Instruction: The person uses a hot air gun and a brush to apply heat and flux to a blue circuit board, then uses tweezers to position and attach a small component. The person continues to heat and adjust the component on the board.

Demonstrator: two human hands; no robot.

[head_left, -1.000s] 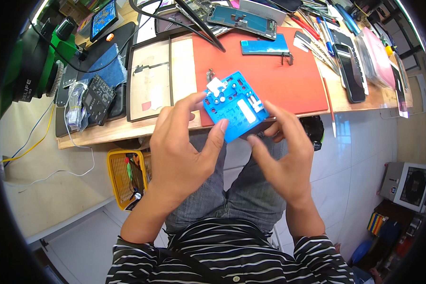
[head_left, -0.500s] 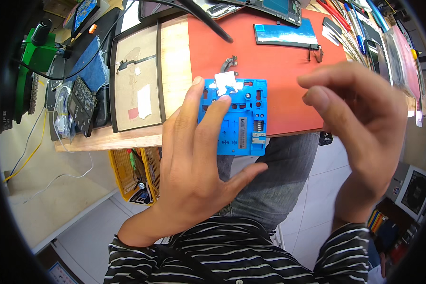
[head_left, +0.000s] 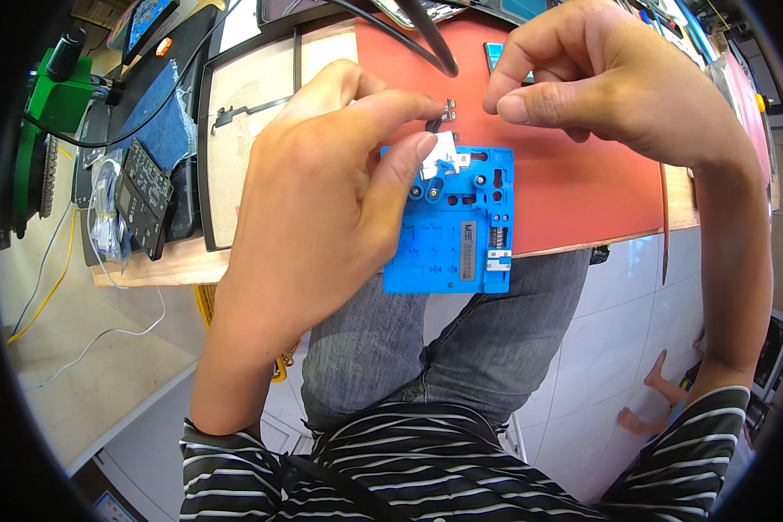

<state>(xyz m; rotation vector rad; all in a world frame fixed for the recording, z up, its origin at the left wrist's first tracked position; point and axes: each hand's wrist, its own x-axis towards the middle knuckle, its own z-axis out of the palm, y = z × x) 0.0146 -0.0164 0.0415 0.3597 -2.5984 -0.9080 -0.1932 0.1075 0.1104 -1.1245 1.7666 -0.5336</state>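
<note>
A blue phone-repair fixture [head_left: 426, 257] lies on the orange mat [head_left: 583, 191], its near end jutting past the table edge above my lap. A crumpled white piece [head_left: 444, 150] sits on its far end, and a dark flex cable [head_left: 435, 125] with small metal ends reaches out beyond it. My left hand [head_left: 322, 165] is closed at the cable, index fingertip on its far side and thumb against the white piece. Just right of the cable, my right hand [head_left: 609, 87] hovers over the mat in a pinch; whatever it holds, if anything, is too small to make out.
At the left are a dark-framed tray [head_left: 207, 139], a black circuit board [head_left: 148, 196] and a green stand [head_left: 48, 113]. A black cable [head_left: 409, 48] hangs overhead. One slender tool [head_left: 665, 235] overhangs the table's right edge. A person's bare foot [head_left: 639, 424] shows on the floor.
My left hand has moved from resting over the fixture to the flex cable and white piece. The right hand has shifted left and away from me. The fixture sits slightly further right.
</note>
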